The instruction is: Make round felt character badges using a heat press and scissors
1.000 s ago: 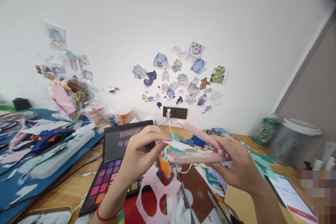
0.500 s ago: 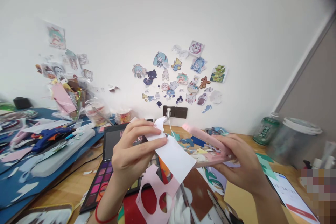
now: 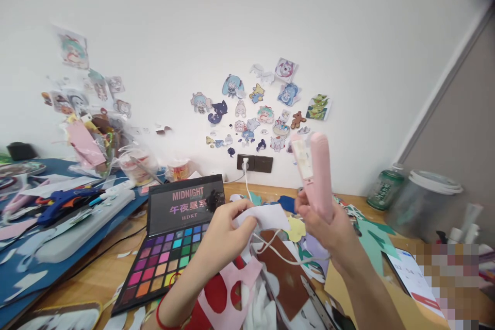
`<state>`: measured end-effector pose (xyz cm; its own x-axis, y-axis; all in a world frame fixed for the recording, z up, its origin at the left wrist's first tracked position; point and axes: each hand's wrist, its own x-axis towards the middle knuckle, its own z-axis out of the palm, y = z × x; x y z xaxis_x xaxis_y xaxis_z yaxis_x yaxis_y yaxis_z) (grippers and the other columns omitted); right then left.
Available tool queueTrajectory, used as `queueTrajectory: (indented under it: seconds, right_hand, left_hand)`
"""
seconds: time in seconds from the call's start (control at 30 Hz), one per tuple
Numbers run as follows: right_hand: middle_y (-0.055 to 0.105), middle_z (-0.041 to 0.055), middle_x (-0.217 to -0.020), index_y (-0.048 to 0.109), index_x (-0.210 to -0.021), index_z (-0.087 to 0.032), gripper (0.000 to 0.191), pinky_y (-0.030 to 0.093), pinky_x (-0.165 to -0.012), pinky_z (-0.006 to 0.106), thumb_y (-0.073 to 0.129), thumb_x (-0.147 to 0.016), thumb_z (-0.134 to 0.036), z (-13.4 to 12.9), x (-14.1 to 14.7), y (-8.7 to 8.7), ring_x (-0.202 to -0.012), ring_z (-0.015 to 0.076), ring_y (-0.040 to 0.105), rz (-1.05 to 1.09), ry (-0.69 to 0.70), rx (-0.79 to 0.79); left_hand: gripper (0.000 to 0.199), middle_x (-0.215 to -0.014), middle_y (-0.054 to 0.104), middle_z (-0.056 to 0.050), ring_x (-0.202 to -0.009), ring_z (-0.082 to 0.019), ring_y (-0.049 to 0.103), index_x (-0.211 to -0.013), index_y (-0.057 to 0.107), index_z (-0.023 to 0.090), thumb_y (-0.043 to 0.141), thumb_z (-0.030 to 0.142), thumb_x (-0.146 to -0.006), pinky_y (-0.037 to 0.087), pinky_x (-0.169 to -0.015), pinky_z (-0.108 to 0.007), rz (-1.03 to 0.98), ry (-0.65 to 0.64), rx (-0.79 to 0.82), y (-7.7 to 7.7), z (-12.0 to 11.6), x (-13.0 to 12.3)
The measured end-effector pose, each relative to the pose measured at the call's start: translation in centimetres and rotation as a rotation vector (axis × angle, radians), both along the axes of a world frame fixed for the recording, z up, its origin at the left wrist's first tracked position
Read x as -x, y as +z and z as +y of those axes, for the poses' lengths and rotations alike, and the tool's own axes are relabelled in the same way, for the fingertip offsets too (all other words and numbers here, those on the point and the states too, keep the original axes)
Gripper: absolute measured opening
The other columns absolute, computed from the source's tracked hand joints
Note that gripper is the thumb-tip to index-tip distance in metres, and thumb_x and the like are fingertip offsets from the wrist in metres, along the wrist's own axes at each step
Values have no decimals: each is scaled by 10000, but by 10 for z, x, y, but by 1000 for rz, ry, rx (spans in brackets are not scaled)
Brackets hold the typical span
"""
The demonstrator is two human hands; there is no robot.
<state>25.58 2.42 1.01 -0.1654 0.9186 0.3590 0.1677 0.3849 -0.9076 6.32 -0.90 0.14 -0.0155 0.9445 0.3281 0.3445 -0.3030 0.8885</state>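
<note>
A small white sheet piece (image 3: 266, 216), paper or thin foam, is pinched between the thumb and fingers of my left hand (image 3: 232, 229), above the middle of the desk. My right hand (image 3: 328, 224) grips a pink mini hair straightener (image 3: 322, 175) by its lower end. The straightener stands nearly upright with its two plates apart at the top, and a pale, stained plate face shows. Sheet and straightener do not touch. A white cord (image 3: 286, 259) loops beneath both hands. Below lie a pink sheet with cut-out holes (image 3: 243, 273) and a brown sheet (image 3: 286, 283).
An open eyeshadow palette (image 3: 166, 258) lies left of centre. A blue mat (image 3: 23, 268) bears a glue gun (image 3: 65, 205) and scraps. At the right are a green bottle (image 3: 384, 188), a lidded tub (image 3: 421, 211) and a phone (image 3: 415, 278).
My right hand has swung the straightener upright, away from the white sheet. My left hand has moved lower and turned, bringing the sheet nearly level. The view has shifted slightly.
</note>
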Motion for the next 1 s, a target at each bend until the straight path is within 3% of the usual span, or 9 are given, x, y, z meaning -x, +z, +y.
queueTrajectory:
  seconds: [0.07,0.13,0.27,0.37,0.53,0.77,1.0]
  right_hand:
    - [616,64,-915,517,-943,-192,424,412,-473,234,637,-685,-507,-3,9,0,-571,108,518,80,120,107]
    - [628,60,-900,520,-951,-195,456,461,-547,254,684,-633,-476,-5,15,-1,-632,133,562,118,192,180]
    - [581,-12,-688,555,-906,-188,375,460,-574,247,721,-609,-348,-5,19,-1,-619,130,560,39,98,240]
    - [610,3,-723,566,-905,-184,369,472,-616,261,719,-602,-328,-2,17,0,-672,148,588,52,65,249]
    - [594,-10,-668,566,-892,-189,327,438,-560,265,692,-634,-347,-1,12,4,-610,136,550,21,-14,190]
    - [584,-24,-689,551,-893,-193,281,452,-605,262,672,-658,-288,-7,16,6,-634,130,560,16,87,211]
    - [516,-41,-712,531,-950,-196,319,414,-581,235,675,-678,-281,-2,16,-1,-625,99,490,-79,159,197]
  left_hand:
    - [170,-560,511,12,-515,-130,494,-616,561,171,440,173,-736,340,-435,-199,-2,-34,45,-2,1,-5]
    - [165,-570,508,14,-504,-125,482,-618,554,169,446,197,-740,348,-442,-204,-8,-61,90,-2,2,-7]
    - [160,-604,510,21,-560,-117,473,-625,539,162,452,203,-752,367,-497,-200,23,-61,99,0,1,-5]
    - [164,-599,523,24,-589,-117,482,-630,552,161,456,200,-758,363,-522,-199,40,-62,73,2,1,-3]
    - [189,-592,564,15,-594,-125,512,-614,574,163,472,212,-767,364,-531,-212,63,-92,96,2,0,-3]
    - [183,-753,616,-5,-671,-144,523,-794,610,184,528,346,-821,384,-618,-250,173,-90,-46,-5,2,-5]
    - [290,-626,535,1,-612,-141,484,-650,545,163,478,355,-857,353,-591,-255,227,-48,-155,-11,4,-9]
